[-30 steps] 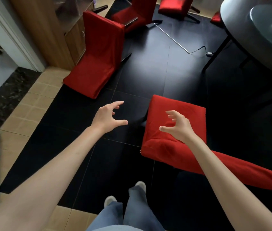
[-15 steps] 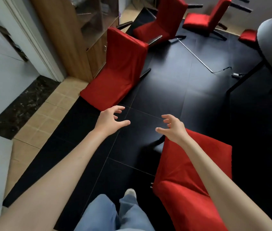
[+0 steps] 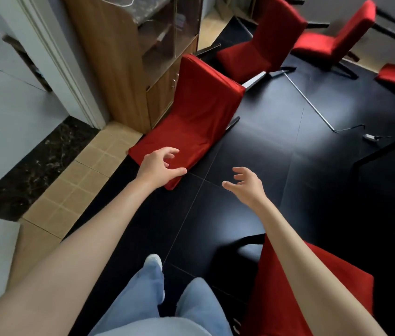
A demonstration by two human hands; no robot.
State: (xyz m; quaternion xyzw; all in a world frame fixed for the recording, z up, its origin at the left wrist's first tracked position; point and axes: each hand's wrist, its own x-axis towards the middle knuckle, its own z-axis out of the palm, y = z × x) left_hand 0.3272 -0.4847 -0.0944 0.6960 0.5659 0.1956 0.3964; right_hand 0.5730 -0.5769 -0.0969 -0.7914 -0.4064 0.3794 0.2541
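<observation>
A red chair (image 3: 198, 112) lies tipped over on the black floor, its back end toward me and its seat near the wooden cabinet. My left hand (image 3: 158, 167) hovers over the near end of that chair with fingers spread and loosely curled, holding nothing. Over bare floor to the right of the chair, my right hand (image 3: 246, 184) is held out empty, fingers relaxed and apart. Another red chair (image 3: 295, 287) lies on the floor at the lower right, partly under my right forearm.
A wooden cabinet (image 3: 123, 57) with glass doors stands at the left beside a white door frame. More red chairs (image 3: 259, 44) lie or stand at the back. A thin rod and cable (image 3: 312, 105) cross the floor. A dark table leg (image 3: 385, 149) is at the right.
I have stepped forward and turned left. The near chair slid to the lower right of view, and both empty hands now reach toward the tipped chair by the cabinet.
</observation>
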